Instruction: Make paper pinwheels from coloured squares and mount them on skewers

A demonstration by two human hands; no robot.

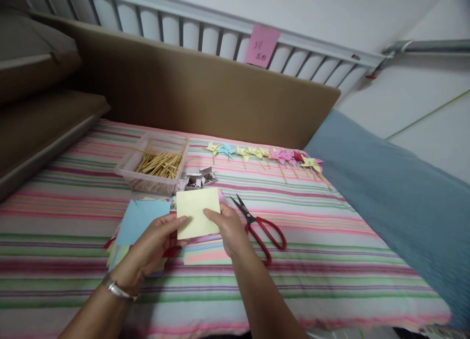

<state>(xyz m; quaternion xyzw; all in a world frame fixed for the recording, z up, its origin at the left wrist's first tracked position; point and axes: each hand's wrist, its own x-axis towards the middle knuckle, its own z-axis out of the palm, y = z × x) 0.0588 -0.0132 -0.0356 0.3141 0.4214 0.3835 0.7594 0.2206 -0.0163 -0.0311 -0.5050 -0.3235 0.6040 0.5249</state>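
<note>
Both hands hold up a pale yellow paper square (197,211) above the striped bedsheet. My left hand (154,243) pinches its lower left edge, thumb on top. My right hand (229,231) grips its lower right edge with thumb over the paper. Under and left of the hands lies a loose pile of coloured paper squares, a light blue sheet (141,220) on top. Red-handled scissors (259,226) lie just right of my right hand, blades pointing away.
A clear plastic tray (150,165) with several wooden sticks sits behind the paper. Two small open boxes (200,178) stand beside it. A row of finished paper pinwheels (264,157) lies farther back. A blue blanket (396,207) covers the right side; a brown headboard (205,94) stands behind.
</note>
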